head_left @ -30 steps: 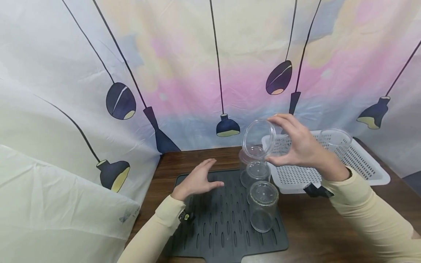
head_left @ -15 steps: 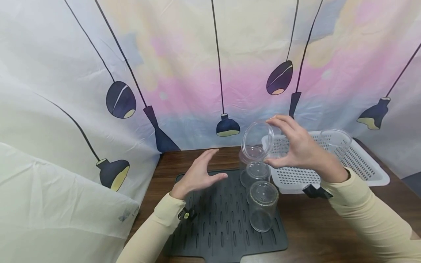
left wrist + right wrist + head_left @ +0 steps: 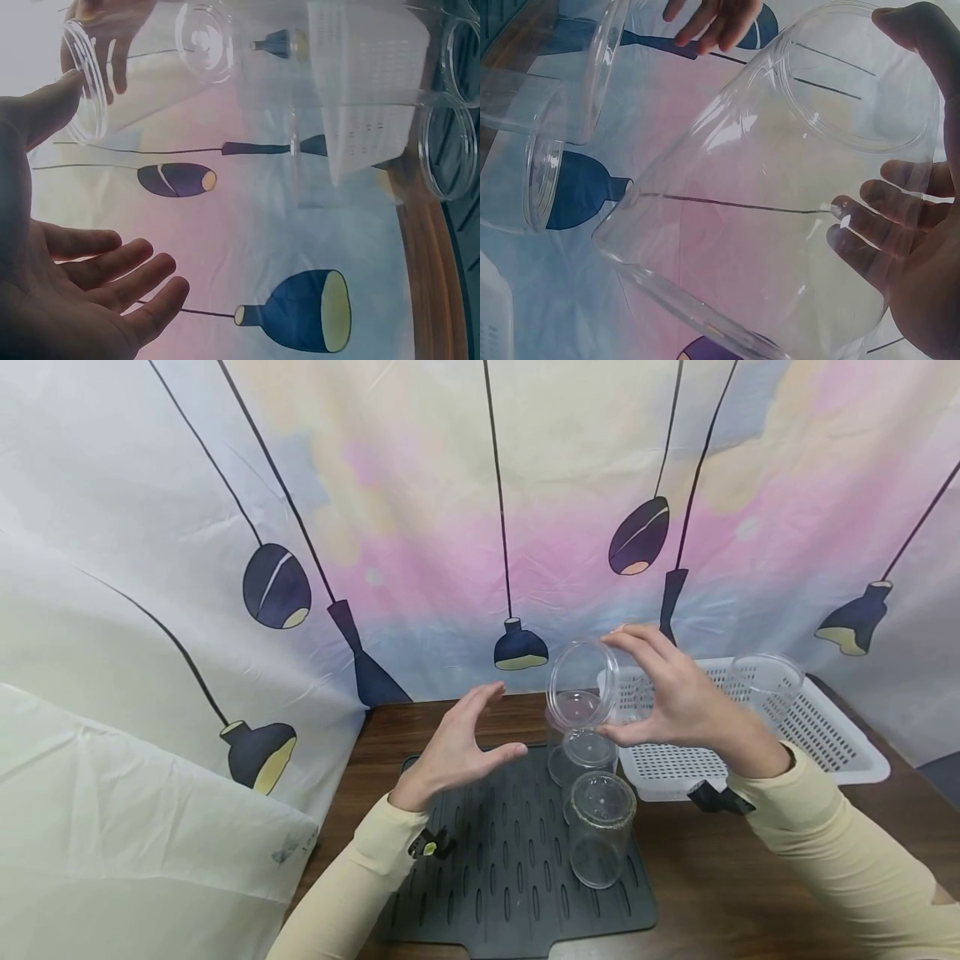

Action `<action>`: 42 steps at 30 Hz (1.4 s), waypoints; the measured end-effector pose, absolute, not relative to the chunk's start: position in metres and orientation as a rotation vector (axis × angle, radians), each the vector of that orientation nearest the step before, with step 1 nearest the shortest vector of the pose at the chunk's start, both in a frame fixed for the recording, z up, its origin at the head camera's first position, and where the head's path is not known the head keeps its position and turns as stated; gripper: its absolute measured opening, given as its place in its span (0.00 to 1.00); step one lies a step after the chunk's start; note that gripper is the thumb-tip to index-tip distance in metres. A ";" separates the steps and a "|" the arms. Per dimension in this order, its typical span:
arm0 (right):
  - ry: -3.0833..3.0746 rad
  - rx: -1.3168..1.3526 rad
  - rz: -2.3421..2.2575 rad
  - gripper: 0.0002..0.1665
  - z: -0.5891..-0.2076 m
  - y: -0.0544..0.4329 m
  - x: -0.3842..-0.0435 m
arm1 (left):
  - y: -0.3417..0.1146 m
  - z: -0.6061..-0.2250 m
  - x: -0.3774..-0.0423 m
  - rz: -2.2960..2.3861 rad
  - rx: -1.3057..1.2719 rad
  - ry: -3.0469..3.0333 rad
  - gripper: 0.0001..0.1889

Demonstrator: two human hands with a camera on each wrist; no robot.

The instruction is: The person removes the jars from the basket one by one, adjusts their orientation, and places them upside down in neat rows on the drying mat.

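Note:
Above the back of the dark drying mat [image 3: 480,881], my right hand [image 3: 678,702] holds a clear glass cup [image 3: 581,681] between thumb and fingers. The cup is tilted, with a round end facing me; in the right wrist view the fingers spread along the side of the cup [image 3: 727,180]. To its left, my left hand [image 3: 457,750] hovers with fingers extended and thumb spread, holding nothing. In the left wrist view, the left hand's four fingers [image 3: 112,292] stay apart from the glass. Below, several clear cups [image 3: 600,831] stand in a row along the mat's right side.
A white perforated basket [image 3: 667,777] sits at the back right of the wooden table [image 3: 720,877], with another clear cup [image 3: 765,681] in it. A fabric backdrop [image 3: 420,527] printed with lamps hangs behind the table and on the left.
My left hand has moved slightly up and to the right, toward the held cup. My right hand has shifted the cup a little left and down.

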State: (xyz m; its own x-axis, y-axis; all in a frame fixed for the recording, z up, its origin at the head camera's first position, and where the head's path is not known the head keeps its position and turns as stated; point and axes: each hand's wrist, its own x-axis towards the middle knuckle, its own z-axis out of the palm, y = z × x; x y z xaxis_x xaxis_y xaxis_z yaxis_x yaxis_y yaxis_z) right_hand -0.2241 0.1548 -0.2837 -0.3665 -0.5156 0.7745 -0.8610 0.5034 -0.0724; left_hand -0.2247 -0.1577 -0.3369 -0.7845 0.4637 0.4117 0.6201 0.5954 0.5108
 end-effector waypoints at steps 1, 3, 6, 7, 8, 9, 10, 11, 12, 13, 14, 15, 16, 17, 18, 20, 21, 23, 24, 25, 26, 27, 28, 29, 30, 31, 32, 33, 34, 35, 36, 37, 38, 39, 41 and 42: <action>-2.036 1.127 0.624 0.57 -0.284 0.154 -0.224 | -0.157 -0.336 -0.224 -0.973 -0.900 -2.581 0.46; -2.039 1.122 0.620 0.57 -0.284 0.154 -0.223 | -0.156 -0.334 -0.223 -0.988 -0.913 -2.570 0.46; -2.047 1.117 0.611 0.58 -0.283 0.153 -0.222 | -0.154 -0.330 -0.222 -0.999 -0.924 -2.550 0.46; -2.047 1.118 0.609 0.58 -0.283 0.153 -0.222 | -0.153 -0.328 -0.221 -0.999 -0.928 -2.543 0.46; -2.047 1.118 0.609 0.58 -0.283 0.152 -0.222 | -0.152 -0.327 -0.221 -1.000 -0.930 -2.538 0.46; -2.044 1.120 0.607 0.58 -0.283 0.152 -0.222 | -0.152 -0.326 -0.221 -1.003 -0.930 -2.534 0.46; -2.041 1.123 0.605 0.58 -0.283 0.151 -0.222 | -0.151 -0.324 -0.221 -1.008 -0.928 -2.529 0.45; -2.039 1.125 0.603 0.58 -0.283 0.150 -0.222 | -0.150 -0.323 -0.221 -1.018 -0.928 -2.524 0.45; -2.037 1.127 0.600 0.58 -0.283 0.150 -0.222 | -0.149 -0.322 -0.221 -1.028 -0.931 -2.519 0.45; -2.032 1.130 0.597 0.58 -0.283 0.149 -0.222 | -0.149 -0.321 -0.221 -1.040 -0.936 -2.510 0.45; -2.026 1.131 0.590 0.58 -0.284 0.149 -0.222 | -0.148 -0.320 -0.221 -1.051 -0.941 -2.501 0.45; -2.017 1.135 0.583 0.57 -0.284 0.148 -0.223 | -0.147 -0.320 -0.221 -1.061 -0.947 -2.490 0.46; -2.010 1.138 0.576 0.57 -0.284 0.147 -0.223 | -0.147 -0.319 -0.221 -1.069 -0.956 -2.478 0.46; -2.007 1.140 0.571 0.57 -0.285 0.147 -0.223 | -0.146 -0.318 -0.221 -1.076 -0.965 -2.468 0.46; -2.001 1.143 0.565 0.57 -0.285 0.146 -0.224 | -0.146 -0.317 -0.221 -1.077 -0.974 -2.458 0.46; -1.999 1.147 0.558 0.57 -0.286 0.145 -0.224 | -0.144 -0.316 -0.221 -1.085 -0.986 -2.441 0.47; -2.001 1.150 0.555 0.57 -0.286 0.145 -0.223 | -0.143 -0.315 -0.221 -1.090 -0.992 -2.434 0.48; -2.010 1.152 0.546 0.58 -0.286 0.144 -0.223 | -0.141 -0.314 -0.221 -1.102 -1.002 -2.419 0.49; -2.008 1.153 0.540 0.59 -0.286 0.143 -0.223 | -0.140 -0.313 -0.221 -1.105 -1.005 -2.412 0.50; -2.011 1.154 0.532 0.59 -0.286 0.142 -0.222 | -0.139 -0.313 -0.221 -1.108 -1.009 -2.406 0.50; -2.008 1.157 0.525 0.60 -0.286 0.141 -0.222 | -0.137 -0.312 -0.221 -1.110 -1.014 -2.399 0.50; -2.004 1.159 0.515 0.60 -0.286 0.140 -0.222 | -0.136 -0.311 -0.221 -1.108 -1.016 -2.394 0.50; -2.000 1.162 0.506 0.60 -0.286 0.139 -0.222 | -0.135 -0.311 -0.221 -1.109 -1.015 -2.391 0.50; -1.994 1.166 0.497 0.61 -0.286 0.138 -0.222 | -0.134 -0.310 -0.221 -1.107 -1.016 -2.389 0.49; -1.986 1.172 0.493 0.61 -0.286 0.137 -0.223 | -0.133 -0.310 -0.221 -1.105 -1.017 -2.387 0.49; -1.980 1.177 0.487 0.61 -0.286 0.135 -0.223 | -0.132 -0.309 -0.220 -1.105 -1.017 -2.387 0.48; -1.973 1.180 0.481 0.61 -0.286 0.134 -0.223 | -0.131 -0.308 -0.220 -1.105 -1.017 -2.387 0.48; -1.965 1.184 0.476 0.61 -0.286 0.133 -0.224 | -0.130 -0.308 -0.220 -1.104 -1.015 -2.388 0.47; -1.958 1.188 0.471 0.61 -0.286 0.132 -0.224 | -0.129 -0.307 -0.220 -1.106 -1.017 -2.388 0.47; -1.955 1.188 0.467 0.61 -0.286 0.131 -0.224 | -0.129 -0.307 -0.220 -1.108 -1.020 -2.387 0.47; -1.954 1.188 0.462 0.61 -0.286 0.131 -0.224 | -0.128 -0.306 -0.220 -1.111 -1.022 -2.386 0.47; -1.952 1.187 0.455 0.61 -0.286 0.130 -0.225 | -0.127 -0.306 -0.220 -1.114 -1.024 -2.386 0.47; -1.948 1.187 0.449 0.61 -0.286 0.130 -0.225 | -0.126 -0.306 -0.220 -1.114 -1.027 -2.386 0.47; -1.946 1.188 0.445 0.61 -0.286 0.130 -0.224 | -0.125 -0.305 -0.220 -1.116 -1.029 -2.387 0.47; -1.947 1.185 0.433 0.61 -0.287 0.130 -0.224 | -0.124 -0.305 -0.220 -1.117 -1.031 -2.391 0.47; -1.942 1.186 0.428 0.61 -0.287 0.130 -0.224 | -0.123 -0.305 -0.220 -1.113 -1.032 -2.394 0.48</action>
